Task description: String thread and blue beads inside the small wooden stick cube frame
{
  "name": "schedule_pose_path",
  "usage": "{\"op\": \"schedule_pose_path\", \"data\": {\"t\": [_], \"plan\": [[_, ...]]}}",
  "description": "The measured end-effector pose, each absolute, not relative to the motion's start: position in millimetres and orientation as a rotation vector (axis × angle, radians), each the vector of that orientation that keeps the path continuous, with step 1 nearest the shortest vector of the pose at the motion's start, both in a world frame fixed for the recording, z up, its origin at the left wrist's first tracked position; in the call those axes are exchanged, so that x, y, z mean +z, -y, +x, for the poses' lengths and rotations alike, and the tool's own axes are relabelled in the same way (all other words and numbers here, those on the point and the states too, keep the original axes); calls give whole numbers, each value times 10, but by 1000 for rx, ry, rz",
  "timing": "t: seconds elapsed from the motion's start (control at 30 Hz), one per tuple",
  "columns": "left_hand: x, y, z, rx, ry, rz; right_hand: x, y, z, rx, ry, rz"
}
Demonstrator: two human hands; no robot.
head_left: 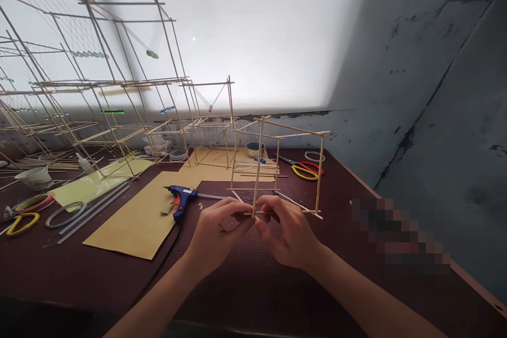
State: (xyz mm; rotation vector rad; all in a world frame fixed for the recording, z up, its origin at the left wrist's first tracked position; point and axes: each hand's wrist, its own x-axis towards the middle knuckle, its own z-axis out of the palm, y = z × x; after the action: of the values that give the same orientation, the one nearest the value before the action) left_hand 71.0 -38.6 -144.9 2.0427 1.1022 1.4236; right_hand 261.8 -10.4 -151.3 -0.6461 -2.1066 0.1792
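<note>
Where the two hands meet: at the near lower corner of a stick frame [259, 163], a small open box of thin wooden sticks.
Left hand [217, 226]: thumb and fingers pinched narrow on that corner, at the foot of the near upright.
Right hand [292, 233]: just beside the left, fingers curled, thumb and forefinger close together on the bottom stick next to the corner.
Stick frame: in front of the person, above the near-middle part of the dark red-brown table [253, 290] (whether its far side rests there, I cannot tell).
Glue gun [182, 202]: blue, left of the left hand, lying partly over the edge of a tan sheet [129, 216], nozzle pointing left, a clear stick in its back end.
Beyond the frame: loose sticks [257, 168] on another tan sheet, with a bowl [255, 149] behind them.
Right of the sticks: scissors [307, 170] with red and yellow handles, near a tape ring.
Far left: larger stick structures [134, 83], hung with threads and small beads [152, 54].
Left side of the table: a white cup [35, 178], a yellow-green sheet [91, 185] and clear rods [95, 211].
</note>
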Motion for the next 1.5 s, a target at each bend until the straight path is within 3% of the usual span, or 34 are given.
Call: {"op": "schedule_pose_path", "data": {"t": [0.53, 1.27, 1.5], "plan": [[-1422, 398, 803, 1729, -1114, 2450, -1499, 97, 2644, 92, 2049, -591], [-1427, 408, 743, 1710, -990, 2614, -1502, 94, 2632, 42, 2046, -524], [-1440, 410, 624, 1717, -1061, 2741, -1532, 120, 2560, -109, 2021, -599]]}}
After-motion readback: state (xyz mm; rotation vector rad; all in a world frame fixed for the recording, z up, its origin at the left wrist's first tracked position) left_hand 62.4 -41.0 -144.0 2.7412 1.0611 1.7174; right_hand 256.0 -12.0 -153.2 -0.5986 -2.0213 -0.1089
